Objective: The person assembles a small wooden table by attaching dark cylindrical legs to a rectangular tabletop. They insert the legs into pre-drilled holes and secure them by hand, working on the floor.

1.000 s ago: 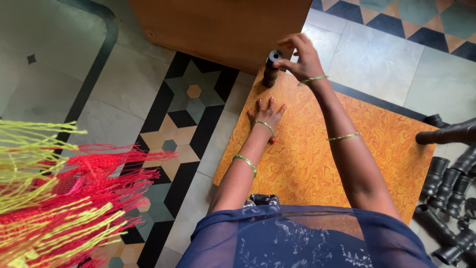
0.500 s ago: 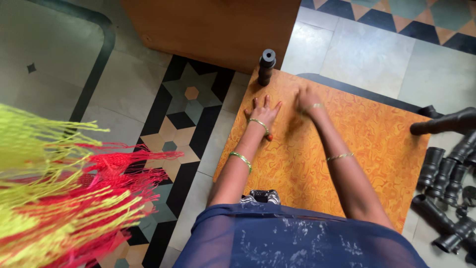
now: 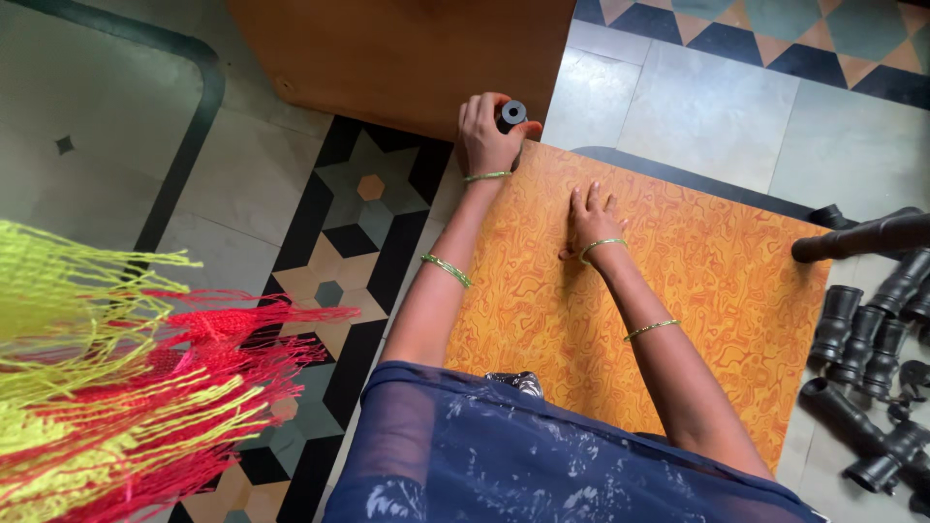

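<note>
a: where does the work stand?

b: the left hand [image 3: 486, 136] is wrapped around a short black turned cylinder with a hole in its top [image 3: 511, 114], fingers curled about its side and thumb closing the grip. the piece stands upright at the far corner of the orange marbled board [image 3: 697, 291], just beside the brown wooden cabinet base [image 3: 407, 53].

a: and the other hand?

b: the right hand [image 3: 593, 221] lies flat on the board, fingers spread, holding nothing, only pressing down.

a: how would you handle this step well?

b: i'd judge it best to keep the cylinder vertical and grip it low, so it doesn't tip on the patterned tile floor [image 3: 329, 232]. the flat palm should go on steadying the board.

a: anything else around?

b: a heap of similar black turned pieces [image 3: 872, 358] lies well apart at the right, and yellow and red fringed netting [image 3: 126, 387] at the left.
</note>
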